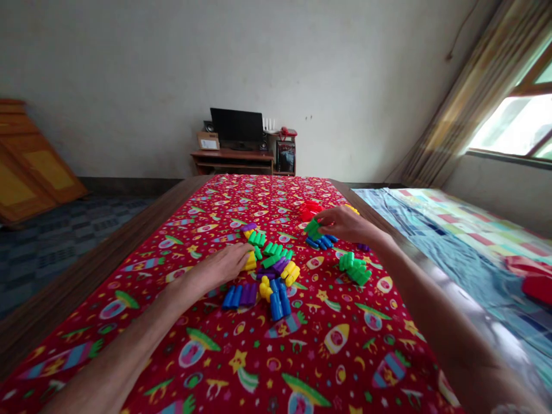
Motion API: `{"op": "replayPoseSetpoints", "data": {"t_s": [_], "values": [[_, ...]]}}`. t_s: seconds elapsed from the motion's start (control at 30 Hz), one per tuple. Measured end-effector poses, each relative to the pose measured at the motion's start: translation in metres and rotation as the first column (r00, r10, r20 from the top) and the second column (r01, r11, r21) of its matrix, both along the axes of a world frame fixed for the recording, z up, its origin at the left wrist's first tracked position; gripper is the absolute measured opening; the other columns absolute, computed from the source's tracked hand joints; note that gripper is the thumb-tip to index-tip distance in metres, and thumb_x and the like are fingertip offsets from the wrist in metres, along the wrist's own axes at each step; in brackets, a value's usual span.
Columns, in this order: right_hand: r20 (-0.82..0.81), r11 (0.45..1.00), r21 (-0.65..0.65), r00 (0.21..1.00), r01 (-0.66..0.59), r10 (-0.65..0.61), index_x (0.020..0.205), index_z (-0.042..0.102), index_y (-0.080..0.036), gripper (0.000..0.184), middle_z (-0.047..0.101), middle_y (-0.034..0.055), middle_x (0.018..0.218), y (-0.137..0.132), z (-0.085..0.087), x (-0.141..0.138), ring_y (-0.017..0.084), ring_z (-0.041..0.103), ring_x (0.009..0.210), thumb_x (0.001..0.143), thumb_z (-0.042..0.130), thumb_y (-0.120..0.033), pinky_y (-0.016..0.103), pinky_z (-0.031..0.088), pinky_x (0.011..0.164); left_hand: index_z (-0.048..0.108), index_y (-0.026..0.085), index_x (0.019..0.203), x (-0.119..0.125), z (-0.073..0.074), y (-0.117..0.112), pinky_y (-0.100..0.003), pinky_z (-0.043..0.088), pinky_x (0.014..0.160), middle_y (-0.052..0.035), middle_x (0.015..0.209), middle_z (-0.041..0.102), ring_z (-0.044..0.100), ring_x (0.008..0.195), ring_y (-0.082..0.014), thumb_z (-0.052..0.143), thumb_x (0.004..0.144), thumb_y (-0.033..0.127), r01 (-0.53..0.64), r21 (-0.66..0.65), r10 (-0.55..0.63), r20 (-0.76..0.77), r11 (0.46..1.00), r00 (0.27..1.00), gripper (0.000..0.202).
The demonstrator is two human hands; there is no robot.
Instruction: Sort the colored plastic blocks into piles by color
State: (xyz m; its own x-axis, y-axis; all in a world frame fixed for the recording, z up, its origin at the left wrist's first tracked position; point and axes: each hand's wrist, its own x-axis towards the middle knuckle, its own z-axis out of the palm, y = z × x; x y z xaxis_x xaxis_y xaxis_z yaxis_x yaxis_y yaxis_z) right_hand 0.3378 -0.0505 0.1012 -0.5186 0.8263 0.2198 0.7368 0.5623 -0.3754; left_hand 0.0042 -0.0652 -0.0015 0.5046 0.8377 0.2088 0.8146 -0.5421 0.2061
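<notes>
Pinched in the fingers of my right hand [340,223] is a green toy building block [313,229], above a group of blue blocks [322,242]. My left hand [233,260] reaches into the mixed blocks, its fingers curled against a yellow building block [250,262]; its fingertips are partly hidden. Beside it lie green blocks [276,253], purple blocks [248,294] and more blue blocks [279,300]. Nearer my right forearm, a separate cluster of green blocks [354,268] rests on the cloth. Red blocks [310,209] lie just beyond my right hand.
A red patterned cloth [336,374] covers the long table. At its far end stands a desk with a monitor [237,127] and a cardboard box [208,141]. To the right is a bed with a checked cover [457,224]; a wooden cabinet [34,161] is at the left.
</notes>
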Motion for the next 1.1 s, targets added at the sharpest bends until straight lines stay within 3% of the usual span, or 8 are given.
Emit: {"op": "replayPoseSetpoints", "data": {"t_s": [0.17, 0.37, 0.53, 0.7, 0.8, 0.9, 1.0, 1.1], "values": [[0.062, 0.967, -0.232, 0.990, -0.107, 0.124, 0.089, 0.073, -0.015, 0.019, 0.061, -0.0031, 0.063, -0.023, -0.015, 0.040, 0.008, 0.047, 0.055, 0.076, 0.060, -0.020, 0.021, 0.032, 0.054, 0.069, 0.020, 0.103, 0.004, 0.007, 0.006, -0.033, 0.050, 0.085, -0.0091, 0.100, 0.073, 0.067, 0.091, -0.0232, 0.038, 0.088, 0.029, -0.031, -0.001, 0.031, 0.019, 1.000, 0.999, 0.036], [0.201, 0.990, -0.143, 0.979, 0.004, 0.026, 0.074, 0.071, -0.015, 0.014, 0.065, 0.0006, 0.066, -0.046, -0.030, 0.050, 0.009, 0.048, 0.056, 0.077, 0.057, -0.015, 0.023, 0.032, 0.055, 0.070, 0.019, 0.099, 0.007, 0.032, -0.001, -0.031, 0.052, 0.079, -0.0079, 0.096, 0.074, 0.068, 0.087, -0.0229, 0.043, 0.082, 0.037, -0.040, -0.082, 0.047, 0.090, 0.996, 0.995, 0.037], [0.011, 0.998, 0.053, 0.999, 0.038, -0.038, 0.084, 0.072, -0.016, 0.022, 0.068, 0.0036, 0.073, -0.060, -0.024, 0.031, 0.010, 0.053, 0.060, 0.086, 0.052, -0.024, 0.023, 0.036, 0.060, 0.067, 0.016, 0.102, 0.022, 0.049, -0.011, -0.029, 0.054, 0.064, -0.0052, 0.082, 0.072, 0.067, 0.071, -0.0195, 0.052, 0.079, 0.050, -0.009, -0.190, 0.087, 0.408, 0.982, 0.909, 0.044], [-0.228, 0.992, 0.006, 0.965, -0.129, 0.127, 0.121, 0.064, -0.017, 0.037, 0.071, 0.0042, 0.083, -0.083, -0.026, -0.015, 0.010, 0.056, 0.062, 0.094, 0.048, -0.038, 0.022, 0.039, 0.058, 0.063, 0.017, 0.108, 0.062, 0.049, -0.035, -0.030, 0.058, 0.069, -0.0046, 0.086, 0.071, 0.069, 0.077, -0.0198, 0.065, 0.075, 0.054, 0.150, -0.251, 0.064, 0.681, 0.956, 0.730, 0.050], [-0.225, 0.986, -0.018, 0.962, -0.165, 0.157, 0.116, 0.066, -0.016, 0.032, 0.068, 0.0024, 0.074, -0.088, -0.032, -0.028, 0.009, 0.050, 0.055, 0.093, 0.050, -0.030, 0.021, 0.037, 0.054, 0.063, 0.019, 0.105, 0.079, 0.050, -0.049, -0.032, 0.059, 0.074, -0.0045, 0.089, 0.072, 0.070, 0.082, -0.0209, 0.069, 0.073, 0.054, 0.220, -0.280, 0.063, 0.740, 0.934, 0.670, 0.048], [-0.251, 0.990, -0.058, 0.961, -0.131, 0.113, 0.102, 0.072, -0.016, 0.025, 0.069, 0.0037, 0.076, -0.086, -0.034, -0.021, 0.010, 0.053, 0.059, 0.091, 0.052, -0.027, 0.022, 0.038, 0.056, 0.064, 0.018, 0.097, 0.083, 0.051, -0.052, -0.036, 0.059, 0.082, -0.0052, 0.093, 0.073, 0.070, 0.089, -0.0227, 0.071, 0.071, 0.055, 0.240, -0.276, 0.054, 0.754, 0.931, 0.655, 0.046], [-0.306, 0.967, -0.185, 0.945, -0.175, 0.113, 0.110, 0.070, -0.017, 0.032, 0.072, 0.0054, 0.089, -0.084, -0.034, -0.009, 0.013, 0.060, 0.069, 0.089, 0.057, -0.036, 0.023, 0.043, 0.061, 0.065, 0.017, 0.095, 0.083, 0.047, -0.050, -0.037, 0.058, 0.085, -0.0061, 0.095, 0.073, 0.070, 0.091, -0.0232, 0.071, 0.071, 0.052, 0.231, -0.267, 0.056, 0.757, 0.936, 0.651, 0.043], [-0.349, 0.953, -0.207, 0.927, -0.219, 0.137, 0.117, 0.067, -0.018, 0.037, 0.072, 0.0055, 0.096, -0.086, -0.039, -0.011, 0.014, 0.061, 0.074, 0.088, 0.058, -0.040, 0.023, 0.044, 0.063, 0.065, 0.018, 0.097, 0.087, 0.042, -0.050, -0.036, 0.058, 0.083, -0.0062, 0.097, 0.073, 0.070, 0.091, -0.0229, 0.071, 0.072, 0.049, 0.236, -0.264, 0.046, 0.753, 0.935, 0.657, 0.041]]}}
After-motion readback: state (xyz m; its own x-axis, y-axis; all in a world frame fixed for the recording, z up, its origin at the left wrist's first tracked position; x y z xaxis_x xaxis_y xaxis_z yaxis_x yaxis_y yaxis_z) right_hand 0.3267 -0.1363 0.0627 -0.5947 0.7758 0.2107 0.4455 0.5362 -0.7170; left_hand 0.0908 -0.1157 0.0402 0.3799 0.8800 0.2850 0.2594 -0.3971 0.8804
